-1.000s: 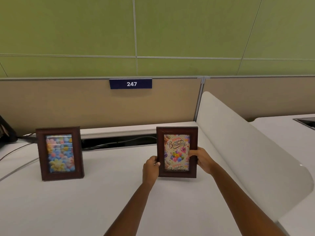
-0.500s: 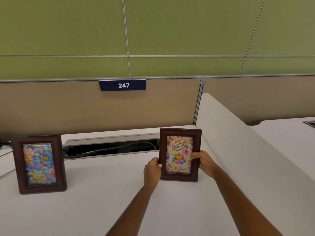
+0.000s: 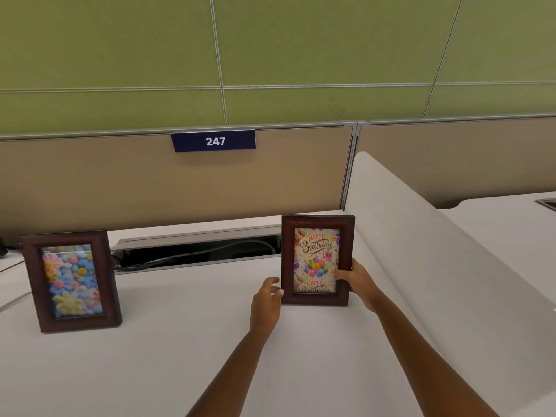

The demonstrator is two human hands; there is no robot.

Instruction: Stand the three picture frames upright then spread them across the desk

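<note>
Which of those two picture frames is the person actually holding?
The Happy Birthday frame, standing by the white divider: the right hand grips its edge. The flower frame stands alone, untouched.

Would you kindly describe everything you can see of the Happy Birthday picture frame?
The Happy Birthday picture frame is a dark reddish-brown, wood-look portrait frame holding a card with balloons and "Happy Birthday" lettering. It stands upright on the white desk, close to the white side divider. The right hand grips its right edge, thumb over the front; the left hand sits at its lower left edge, fingers loosened.
</note>
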